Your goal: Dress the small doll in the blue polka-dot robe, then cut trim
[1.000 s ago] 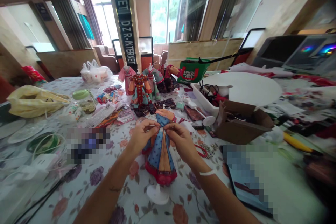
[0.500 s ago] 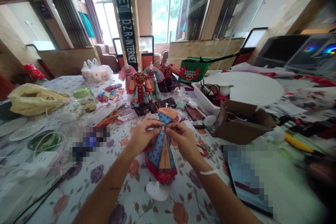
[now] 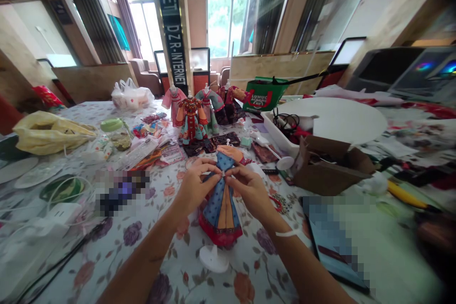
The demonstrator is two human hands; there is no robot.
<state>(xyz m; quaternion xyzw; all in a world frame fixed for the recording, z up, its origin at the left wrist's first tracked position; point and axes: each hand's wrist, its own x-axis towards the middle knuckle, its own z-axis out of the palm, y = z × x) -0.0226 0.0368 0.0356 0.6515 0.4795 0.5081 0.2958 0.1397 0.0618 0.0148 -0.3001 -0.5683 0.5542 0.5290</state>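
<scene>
Containers, left to right: yellow plastic bag (image 3: 53, 133) on the left, contents hidden. Glass jar (image 3: 119, 140) with green lid, brownish filling. White plastic bag (image 3: 131, 97) far left of centre, loosely filled. Green printed bag (image 3: 265, 96) far right of centre. White plastic tray (image 3: 273, 137) holding black cables. Open cardboard box (image 3: 329, 173) on the right, dark items inside.

Other items: power strip (image 3: 60, 213) near left, on the floral tablecloth (image 3: 171, 266). Four miniature costumes (image 3: 190, 121) stand in a row far centre, with scraps of dark fabric (image 3: 213, 145) just in front. White round board (image 3: 342, 118) far right.

Blue doll dress (image 3: 221, 209) is near centre, between the left hand (image 3: 194, 187) and right hand (image 3: 251, 190), with a white stand base (image 3: 213, 260) just below the hem. Fingers (image 3: 213, 168) of both hands pinch the dress at the neck, tips pressed together. Anything fine between them: cannot tell.
</scene>
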